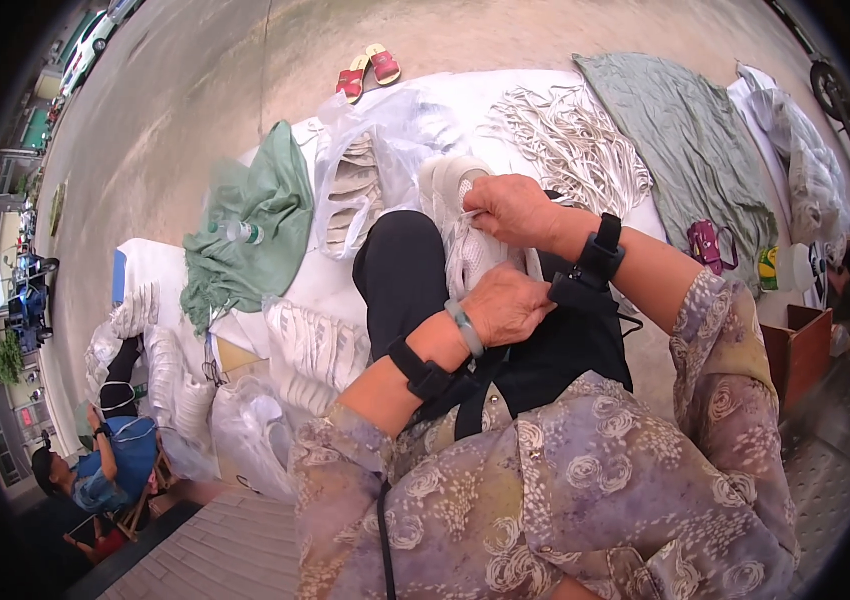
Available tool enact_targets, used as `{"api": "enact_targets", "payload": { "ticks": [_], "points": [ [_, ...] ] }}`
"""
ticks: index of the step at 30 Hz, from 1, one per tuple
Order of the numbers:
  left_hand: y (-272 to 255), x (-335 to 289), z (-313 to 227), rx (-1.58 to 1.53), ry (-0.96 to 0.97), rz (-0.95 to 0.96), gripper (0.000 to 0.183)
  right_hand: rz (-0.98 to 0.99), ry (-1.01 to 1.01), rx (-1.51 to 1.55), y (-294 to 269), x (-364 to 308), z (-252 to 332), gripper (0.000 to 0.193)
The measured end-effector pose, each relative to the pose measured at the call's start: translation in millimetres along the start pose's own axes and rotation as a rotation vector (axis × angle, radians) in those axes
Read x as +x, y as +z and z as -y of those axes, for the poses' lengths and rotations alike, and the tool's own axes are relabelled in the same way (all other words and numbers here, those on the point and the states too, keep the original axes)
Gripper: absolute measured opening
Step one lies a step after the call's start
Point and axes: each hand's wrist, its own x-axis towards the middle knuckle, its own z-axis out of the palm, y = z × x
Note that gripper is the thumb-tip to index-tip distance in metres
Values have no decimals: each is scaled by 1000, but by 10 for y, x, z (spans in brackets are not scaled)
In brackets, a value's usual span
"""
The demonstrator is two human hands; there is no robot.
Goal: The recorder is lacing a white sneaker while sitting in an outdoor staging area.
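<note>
The white shoe (465, 235) rests on my lap, toe pointing away from me. Lacing appears to be in progress: my right hand (513, 208) is closed, its fingers (480, 205) pinching a white lace (469, 214) at the upper, near the tongue. My left hand (505, 305) is curled around the heel end, steadying it. How many eyelets are threaded I cannot tell. A pile of loose laces (570, 140) and bagged shoes (365, 175) lie beyond on the white sheet (500, 90), so I judge much remains.
</note>
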Motion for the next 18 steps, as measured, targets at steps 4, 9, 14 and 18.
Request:
{"api": "enact_targets", "payload": {
  "ticks": [4, 9, 14, 18],
  "points": [
    [6, -17, 23, 17, -12, 19, 12, 16, 70, -48, 36, 15, 25, 15],
    [-11, -11, -2, 40, -26, 24, 12, -67, -17, -44, 50, -9, -7, 13],
    [24, -25, 22, 40, -31, 32, 13, -23, 33, -41, 89, 13, -19, 13],
    [7, -10, -4, 27, -21, 33, 14, -79, 32, -54, 139, 12, -12, 12]
  ]
}}
